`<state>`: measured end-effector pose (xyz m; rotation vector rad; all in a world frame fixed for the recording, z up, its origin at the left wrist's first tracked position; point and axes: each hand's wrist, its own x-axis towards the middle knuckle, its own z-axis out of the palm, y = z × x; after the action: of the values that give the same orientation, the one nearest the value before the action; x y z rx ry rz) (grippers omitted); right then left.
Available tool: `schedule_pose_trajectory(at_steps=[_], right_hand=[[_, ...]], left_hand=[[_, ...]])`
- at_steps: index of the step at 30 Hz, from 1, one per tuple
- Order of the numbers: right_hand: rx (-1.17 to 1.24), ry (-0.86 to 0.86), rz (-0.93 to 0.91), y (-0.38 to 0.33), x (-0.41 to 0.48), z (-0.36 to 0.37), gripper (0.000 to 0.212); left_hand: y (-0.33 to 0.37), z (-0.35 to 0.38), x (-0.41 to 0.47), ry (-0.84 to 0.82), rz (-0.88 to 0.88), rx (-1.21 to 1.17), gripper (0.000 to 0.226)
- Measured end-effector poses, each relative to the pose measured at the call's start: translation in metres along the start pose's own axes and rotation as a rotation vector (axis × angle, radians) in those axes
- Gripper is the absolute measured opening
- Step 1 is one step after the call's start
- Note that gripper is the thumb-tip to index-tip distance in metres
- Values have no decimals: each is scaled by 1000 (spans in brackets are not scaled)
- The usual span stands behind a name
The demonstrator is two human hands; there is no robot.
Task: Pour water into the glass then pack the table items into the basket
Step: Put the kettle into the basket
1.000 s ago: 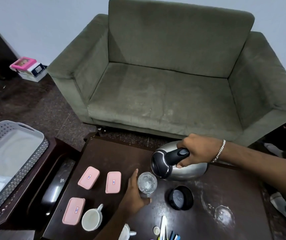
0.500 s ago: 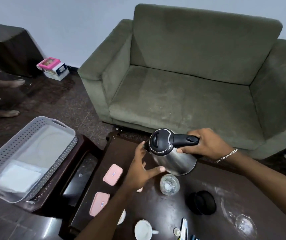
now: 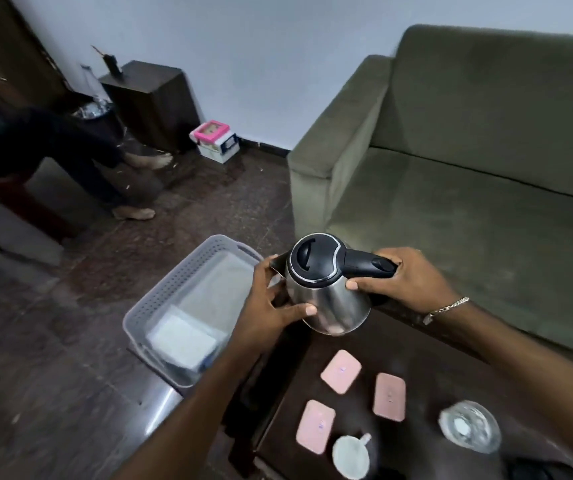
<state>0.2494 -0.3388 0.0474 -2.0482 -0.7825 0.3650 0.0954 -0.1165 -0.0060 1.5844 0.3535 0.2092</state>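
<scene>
Now both hands grip kettle [image 3: 326, 299], upright, spout left, handle right.

Upright steel kettle [image 3: 330, 299] midair between grey basket [image 3: 146, 306] and glass [image 3: 470, 426].

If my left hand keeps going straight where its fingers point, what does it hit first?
The left hand already has its fingers on the steel kettle, so the kettle body comes first; the right hand lies beyond.

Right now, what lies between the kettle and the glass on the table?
Head view: two pink boxes lie on the dark table between the held kettle and the glass.
</scene>
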Motion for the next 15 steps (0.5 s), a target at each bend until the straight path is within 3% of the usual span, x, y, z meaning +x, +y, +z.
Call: schedule_pose_trajectory(at_steps=[5, 15], right_hand=[[16, -40, -63, -36, 64, 58, 57], [78, -149, -8, -25, 142, 164, 45]], left_hand=[[10, -87, 24, 85, 6, 33, 93], [-45, -185, 70, 136, -45, 73, 103]])
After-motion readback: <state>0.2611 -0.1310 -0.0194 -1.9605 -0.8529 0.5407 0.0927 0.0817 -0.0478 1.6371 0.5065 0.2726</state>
